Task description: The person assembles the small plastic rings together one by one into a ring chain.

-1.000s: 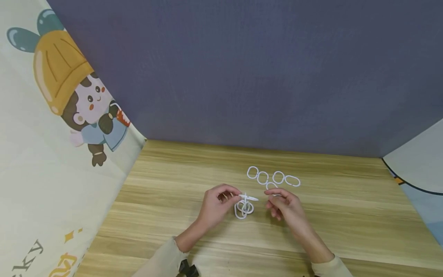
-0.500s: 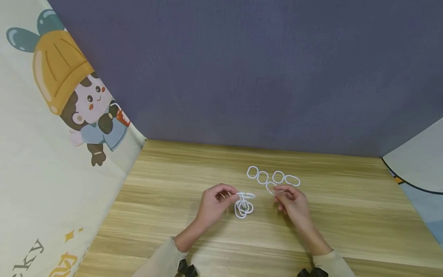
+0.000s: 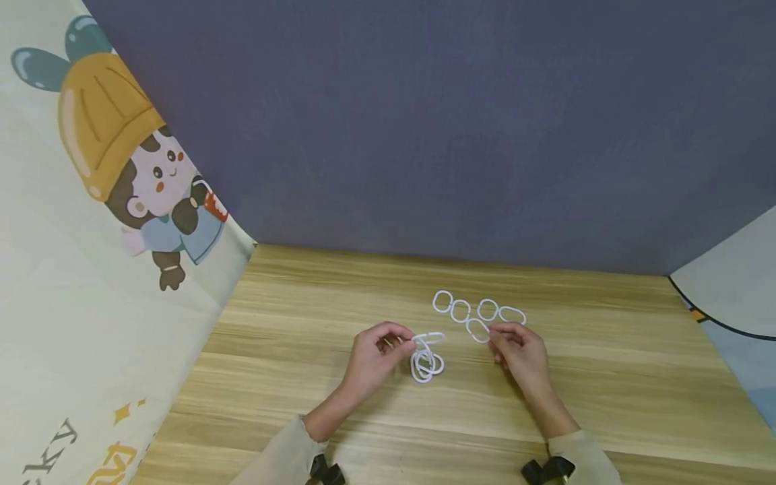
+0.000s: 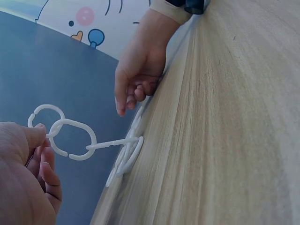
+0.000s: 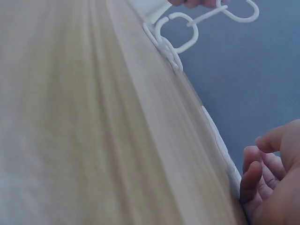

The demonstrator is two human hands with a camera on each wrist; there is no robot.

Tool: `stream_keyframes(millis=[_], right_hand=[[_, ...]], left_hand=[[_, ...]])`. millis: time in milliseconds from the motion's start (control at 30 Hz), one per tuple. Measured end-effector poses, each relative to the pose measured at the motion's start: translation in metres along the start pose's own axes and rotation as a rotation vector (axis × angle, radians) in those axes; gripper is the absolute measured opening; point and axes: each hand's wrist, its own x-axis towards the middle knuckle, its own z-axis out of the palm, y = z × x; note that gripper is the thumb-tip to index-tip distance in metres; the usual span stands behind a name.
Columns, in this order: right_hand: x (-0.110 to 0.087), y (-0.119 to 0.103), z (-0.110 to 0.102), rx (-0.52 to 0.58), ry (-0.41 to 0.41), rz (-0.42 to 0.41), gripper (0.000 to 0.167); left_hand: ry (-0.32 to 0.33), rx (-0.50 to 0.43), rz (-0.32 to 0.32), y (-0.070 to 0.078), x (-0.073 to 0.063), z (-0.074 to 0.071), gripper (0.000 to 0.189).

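My left hand point(image 3: 378, 350) pinches a linked chain of white plastic C-rings point(image 4: 75, 138) between thumb and forefinger. Its upper links hang raised from the fingertips; the lower ones lie bunched on the wooden table point(image 3: 339, 303). Small gaps show in the raised links. My right hand point(image 3: 523, 353) is low over the table, its fingertips right at the right end of a loose white ring point(image 3: 477, 331). In the right wrist view, the fingers are loosely bent and nothing shows between thumb and fingers.
Several more loose white rings lie behind that one, among them an end ring point(image 3: 442, 301) at left and an oblong ring point(image 3: 512, 315) at right. A dark blue panel point(image 3: 424, 135) stands along the table's back; a printed cloth point(image 3: 73, 323) is at left.
My right hand has moved right, away from the chain, to the end of the loose ring. My left hand has shifted slightly left, and the raised links have turned.
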Motion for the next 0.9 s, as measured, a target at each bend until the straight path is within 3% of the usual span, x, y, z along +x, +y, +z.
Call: stream_keyframes(millis=[400, 900], right_hand=[[-0.003, 0.011, -0.002, -0.126, -0.022, -0.063, 0.02], [0.024, 0.01, -0.004, -0.411, 0.041, -0.208, 0.013]], left_hand=[[-0.038, 0.001, -0.002, 0.004, -0.008, -0.005, 0.009], [-0.028, -0.003, -0.011, 0.005, 0.001, 0.005, 0.01]])
